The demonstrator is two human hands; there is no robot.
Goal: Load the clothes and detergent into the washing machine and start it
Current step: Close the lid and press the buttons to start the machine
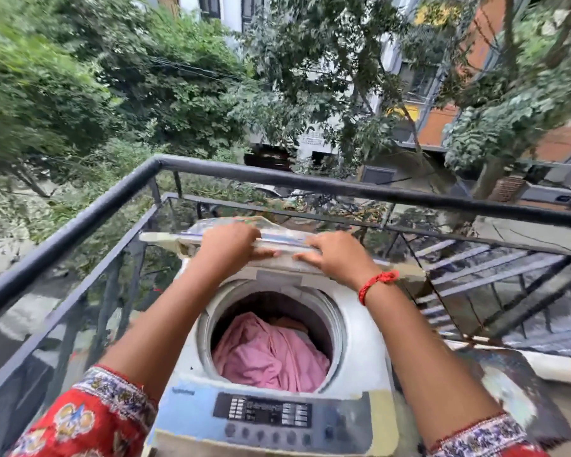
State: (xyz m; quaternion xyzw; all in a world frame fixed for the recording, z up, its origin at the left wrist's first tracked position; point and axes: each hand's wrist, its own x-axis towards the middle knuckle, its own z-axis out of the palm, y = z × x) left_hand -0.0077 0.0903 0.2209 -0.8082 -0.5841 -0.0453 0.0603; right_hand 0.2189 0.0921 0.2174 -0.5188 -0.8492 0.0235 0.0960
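A white top-loading washing machine [360, 344] stands below me on a balcony, its round drum open. Pink cloth [267, 354] fills the drum, with a bit of another garment behind it. The folded lid [165, 238] stands raised at the far side of the machine. My left hand [228, 242] and my right hand [337, 255] both grip the lid's upper edge, fingers curled over it. The control panel [262, 413] with buttons runs along the near edge. No detergent is in view.
A black metal railing [277, 179] encloses the balcony on the left and far sides. A metal staircase [495, 275] drops away to the right. A dark worn surface [508, 384] sits right of the machine. Trees and buildings lie beyond.
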